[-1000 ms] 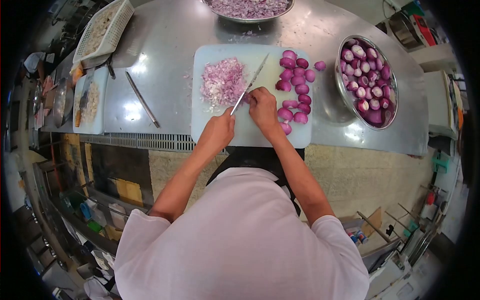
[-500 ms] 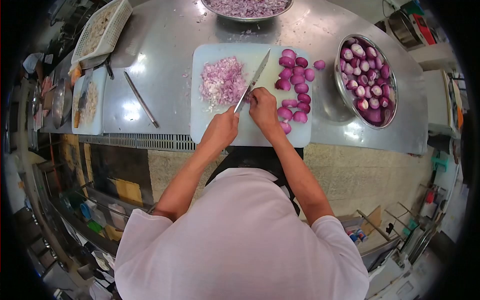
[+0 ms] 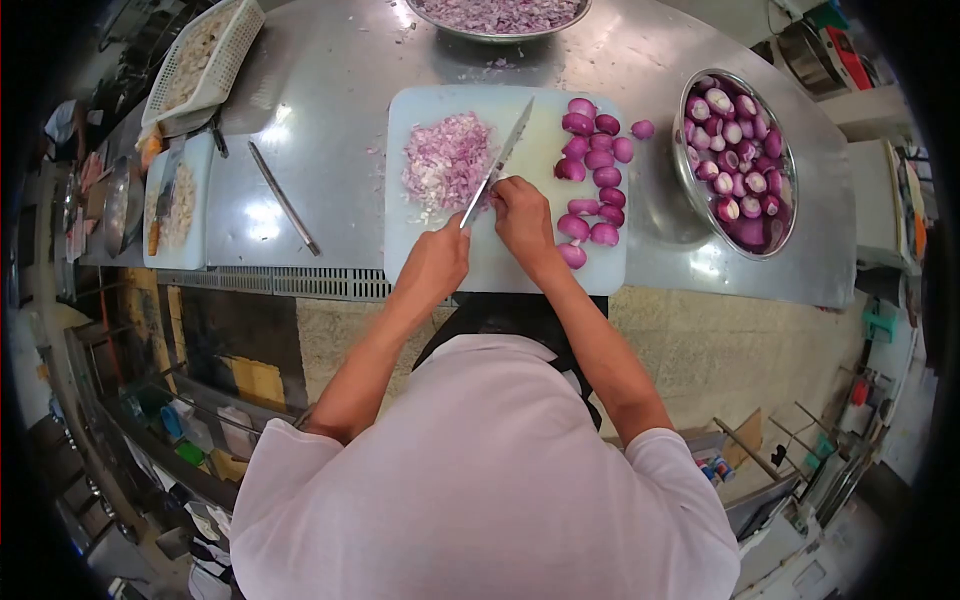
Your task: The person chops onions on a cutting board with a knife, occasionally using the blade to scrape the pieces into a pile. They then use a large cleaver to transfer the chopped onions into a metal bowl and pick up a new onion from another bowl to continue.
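Gripped the knife (image 3: 497, 165) tight in the left hand (image 3: 435, 262), blade pointing up and a bit right across the white cutting board (image 3: 500, 270). Pressed the right hand (image 3: 522, 215), fingers curled, against the blade's right side, holding down what looked like a shallot piece, mostly hidden. Had the chopped pile (image 3: 445, 160) on the blade's left, peeled shallots (image 3: 592, 165) on the right.

Both bare arms reach forward from short sleeves and converge, so the hands sit just beside each other. The left hand (image 3: 437, 262) is closed in a firm grip, while the right hand (image 3: 522, 212) presses down with curled fingers.
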A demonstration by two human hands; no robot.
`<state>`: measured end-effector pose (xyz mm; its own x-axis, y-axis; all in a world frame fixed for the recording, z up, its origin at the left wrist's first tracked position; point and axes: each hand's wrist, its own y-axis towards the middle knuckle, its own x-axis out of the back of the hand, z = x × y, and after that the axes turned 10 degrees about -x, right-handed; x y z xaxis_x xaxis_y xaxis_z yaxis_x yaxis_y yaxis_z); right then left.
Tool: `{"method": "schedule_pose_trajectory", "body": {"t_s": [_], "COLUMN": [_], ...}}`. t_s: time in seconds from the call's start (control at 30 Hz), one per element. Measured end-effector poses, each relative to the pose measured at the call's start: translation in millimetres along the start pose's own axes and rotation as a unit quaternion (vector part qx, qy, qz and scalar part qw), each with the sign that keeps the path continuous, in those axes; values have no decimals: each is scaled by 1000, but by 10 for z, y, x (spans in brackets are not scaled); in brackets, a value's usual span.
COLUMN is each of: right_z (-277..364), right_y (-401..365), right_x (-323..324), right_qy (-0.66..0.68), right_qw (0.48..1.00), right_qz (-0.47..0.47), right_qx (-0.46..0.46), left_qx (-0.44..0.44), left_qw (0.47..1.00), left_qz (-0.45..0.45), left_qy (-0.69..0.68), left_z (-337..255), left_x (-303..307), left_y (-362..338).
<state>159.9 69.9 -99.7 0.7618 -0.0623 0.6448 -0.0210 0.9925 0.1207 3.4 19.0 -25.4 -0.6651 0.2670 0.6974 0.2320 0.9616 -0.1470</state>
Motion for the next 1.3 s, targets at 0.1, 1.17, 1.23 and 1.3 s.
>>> {"method": "schedule_pose_trajectory", "body": {"t_s": [0.1, 1.17, 1.23, 1.3], "right_z": [0, -89, -115, -172], "right_y": [-3, -100, -84, -113], "right_x": [-4, 70, 76, 141], "right_qy": [-10, -15, -19, -26], "right_qw": [1000, 999, 999, 999], "right_qz": [1, -22, -22, -14], "right_qx": [2, -20, -25, -30], "left_qx": [3, 7, -43, -86], "left_qw": [1000, 998, 999, 994], "left_qz": [-4, 18, -22, -63], "left_qy": [-7, -54, -24, 1], "left_z": [-8, -167, 17, 9], "left_x": [-30, -113, -327, -385], "left_y": [55, 144, 225, 250]}}
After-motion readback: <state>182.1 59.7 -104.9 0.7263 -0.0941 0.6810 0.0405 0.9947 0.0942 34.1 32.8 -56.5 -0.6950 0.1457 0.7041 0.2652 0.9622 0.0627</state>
